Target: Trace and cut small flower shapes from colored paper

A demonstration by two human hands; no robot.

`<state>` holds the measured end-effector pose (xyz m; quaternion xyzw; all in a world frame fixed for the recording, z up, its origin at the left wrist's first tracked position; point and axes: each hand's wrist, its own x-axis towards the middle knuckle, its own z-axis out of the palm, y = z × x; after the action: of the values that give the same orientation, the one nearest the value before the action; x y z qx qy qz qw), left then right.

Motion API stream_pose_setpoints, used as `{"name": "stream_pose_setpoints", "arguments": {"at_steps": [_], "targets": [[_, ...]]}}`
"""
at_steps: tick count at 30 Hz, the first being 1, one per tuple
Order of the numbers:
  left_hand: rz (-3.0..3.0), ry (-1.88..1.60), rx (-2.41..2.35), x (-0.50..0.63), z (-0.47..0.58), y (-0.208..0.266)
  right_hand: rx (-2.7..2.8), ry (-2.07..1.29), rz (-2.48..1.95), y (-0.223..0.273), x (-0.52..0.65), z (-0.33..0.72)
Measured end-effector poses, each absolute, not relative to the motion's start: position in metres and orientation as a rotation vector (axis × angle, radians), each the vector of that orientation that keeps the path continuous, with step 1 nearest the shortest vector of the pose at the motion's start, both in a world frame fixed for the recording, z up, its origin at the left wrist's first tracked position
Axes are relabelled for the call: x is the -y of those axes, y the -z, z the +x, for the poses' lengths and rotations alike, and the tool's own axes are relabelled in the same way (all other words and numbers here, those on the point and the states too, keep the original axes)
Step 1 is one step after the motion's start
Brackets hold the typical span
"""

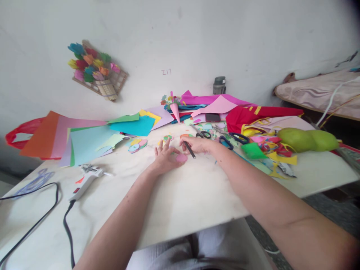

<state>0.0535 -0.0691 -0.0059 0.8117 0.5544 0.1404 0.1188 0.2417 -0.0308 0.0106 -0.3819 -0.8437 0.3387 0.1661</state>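
Observation:
Fingers spread, my left hand (164, 157) rests on the table, its thumb side close against a small pink paper circle (181, 158); whether it touches the circle I cannot tell. Just right of it, my right hand (194, 144) is closed around a dark pen (189, 150), which slants down to the right above the circle. An orange paper piece (185, 135) lies at that hand's fingertips. Left of my left hand are several cut paper rounds (137, 145). Scissors with dark handles (203, 134) lie behind my right hand.
A glue gun (86, 183) with a black cord lies at left. Coloured paper sheets (92, 140) spread along the back. A phone (213, 117), more blue-handled scissors (239, 138), paper scraps (270, 146) and a green pillow-like object (306, 139) are at right. The table's front edge borders my lap.

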Motion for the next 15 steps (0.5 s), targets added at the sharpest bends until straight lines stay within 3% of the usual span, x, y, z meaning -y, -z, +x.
{"name": "stream_pose_setpoints", "arguments": {"at_steps": [15], "targets": [[2.402,-0.399,-1.595,0.0707,0.0534,0.0035,2.382,-0.983,-1.074,-0.0096,0.0301,0.2417]]}}
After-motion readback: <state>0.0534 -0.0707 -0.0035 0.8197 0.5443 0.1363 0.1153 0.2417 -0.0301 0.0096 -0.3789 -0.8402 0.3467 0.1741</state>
